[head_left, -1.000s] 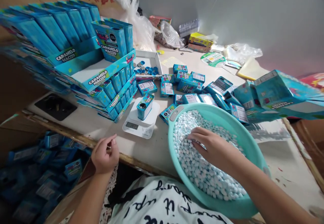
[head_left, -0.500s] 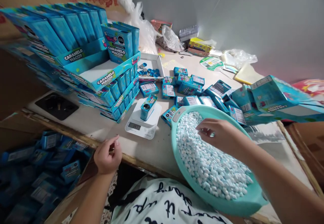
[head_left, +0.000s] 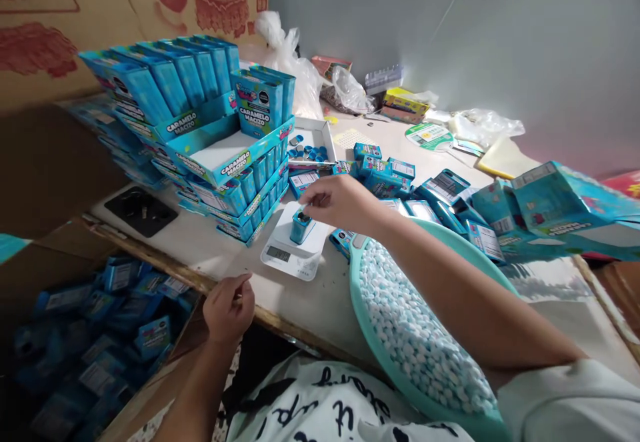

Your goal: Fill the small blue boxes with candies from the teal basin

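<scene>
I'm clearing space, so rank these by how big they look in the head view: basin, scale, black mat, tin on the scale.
Basin
Scale and black mat: too alike to rank
Tin, partly behind the right hand

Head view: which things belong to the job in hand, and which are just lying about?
In the job:
open blue tin, right hand above it
white digital scale
white and pale-blue candies
turquoise tub
probably the blue caps and display trays

Seemingly just lying about:
green-and-white hand fan
yellow box
clear plastic bag
</scene>
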### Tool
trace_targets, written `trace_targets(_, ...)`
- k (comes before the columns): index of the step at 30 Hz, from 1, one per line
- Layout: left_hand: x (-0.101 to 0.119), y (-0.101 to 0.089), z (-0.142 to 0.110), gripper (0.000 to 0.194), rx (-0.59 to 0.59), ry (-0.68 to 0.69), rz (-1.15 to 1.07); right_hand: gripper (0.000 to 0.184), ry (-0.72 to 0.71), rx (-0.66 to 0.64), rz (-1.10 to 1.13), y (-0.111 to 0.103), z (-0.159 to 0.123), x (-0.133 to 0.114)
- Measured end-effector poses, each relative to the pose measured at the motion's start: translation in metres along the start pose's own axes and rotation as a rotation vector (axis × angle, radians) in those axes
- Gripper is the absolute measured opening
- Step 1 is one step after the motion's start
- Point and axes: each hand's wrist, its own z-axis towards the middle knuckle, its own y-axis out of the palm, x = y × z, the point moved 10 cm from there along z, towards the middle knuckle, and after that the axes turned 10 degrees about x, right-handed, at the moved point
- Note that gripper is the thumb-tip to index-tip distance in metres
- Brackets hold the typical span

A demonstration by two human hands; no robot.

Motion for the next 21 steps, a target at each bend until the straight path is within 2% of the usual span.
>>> trace_targets(3, 0.002, -0.002, 0.000, 0.019, 0.010, 0.021, -0.016, 0.017, -0.092, -0.139, -0.135, 0.021, 0.002, -0.006)
trace_targets(5, 0.003, -0.002, 0.000, 0.021, 0.015, 0.032, -0.027, 0.018, -0.114, -0.162, -0.183, 0.025, 0.001, -0.004)
trace_targets(9, 0.005, -0.002, 0.001, 0.021, 0.026, 0.047, -0.041, 0.013, -0.123, -0.121, -0.218, 0.027, -0.002, -0.002)
trace_targets(13, 0.005, -0.002, 0.002, 0.021, 0.030, 0.054, -0.034, 0.032, -0.175, -0.041, -0.360, 0.021, -0.012, -0.014)
trace_targets(15, 0.006, -0.002, 0.002, 0.021, 0.023, 0.059, -0.030, 0.038, -0.185, -0.047, -0.481, 0.014, -0.026, -0.017)
trace_targets(17, 0.005, -0.001, 0.001, 0.019, 0.012, 0.054, -0.009, 0.034, -0.130, -0.084, -0.582, 0.002, -0.046, -0.009)
trace_targets(19, 0.004, 0.001, 0.000, 0.019, -0.003, 0.050, 0.019, 0.025, -0.013, -0.138, -0.619, -0.011, -0.075, 0.011)
trace_targets(21, 0.002, 0.001, -0.001, 0.021, -0.009, 0.043, 0.034, 0.021, 0.100, -0.179, -0.558, -0.022, -0.109, 0.033)
